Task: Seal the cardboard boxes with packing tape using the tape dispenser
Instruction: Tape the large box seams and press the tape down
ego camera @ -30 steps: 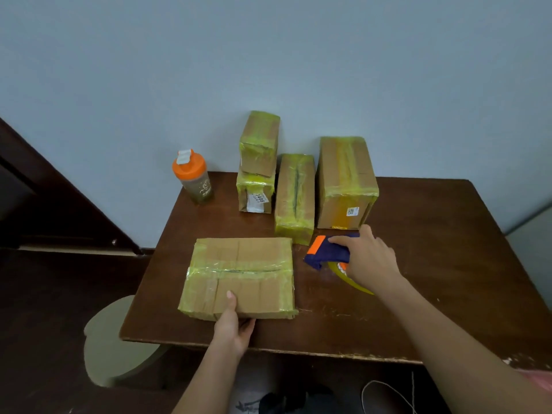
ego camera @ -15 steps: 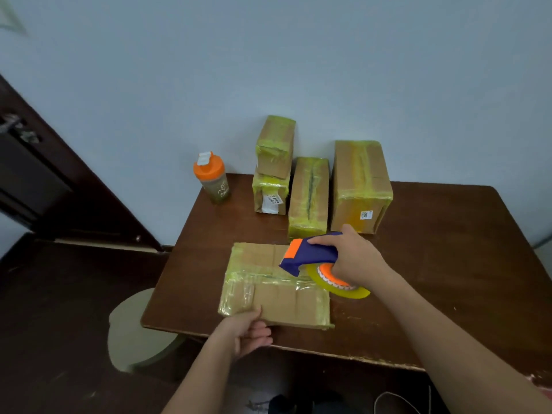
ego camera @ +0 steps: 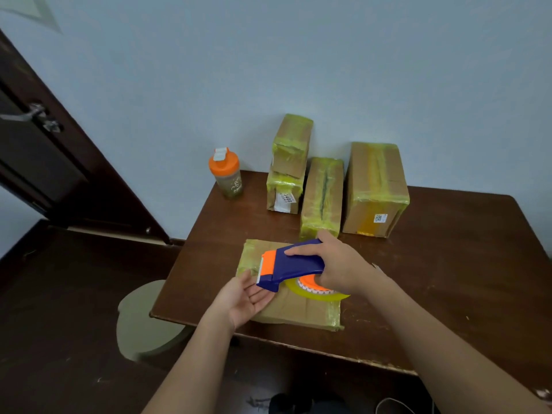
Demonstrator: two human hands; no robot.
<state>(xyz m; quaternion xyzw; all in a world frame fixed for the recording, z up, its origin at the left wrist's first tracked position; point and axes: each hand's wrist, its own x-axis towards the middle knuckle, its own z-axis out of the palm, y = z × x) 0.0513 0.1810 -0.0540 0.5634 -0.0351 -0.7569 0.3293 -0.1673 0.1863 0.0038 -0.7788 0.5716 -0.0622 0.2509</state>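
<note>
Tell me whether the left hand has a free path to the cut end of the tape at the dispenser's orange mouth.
Probably yes. The left hand lies open, palm up, just under the tape dispenser, which the right hand holds above the flat box; nothing lies between.

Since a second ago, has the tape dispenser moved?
Yes. The tape dispenser, gripped by the right hand, has left the table beside the flat box and is now held over that box.

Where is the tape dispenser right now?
In the head view, the tape dispenser is centre frame, gripped by the right hand above the flat box.
</note>
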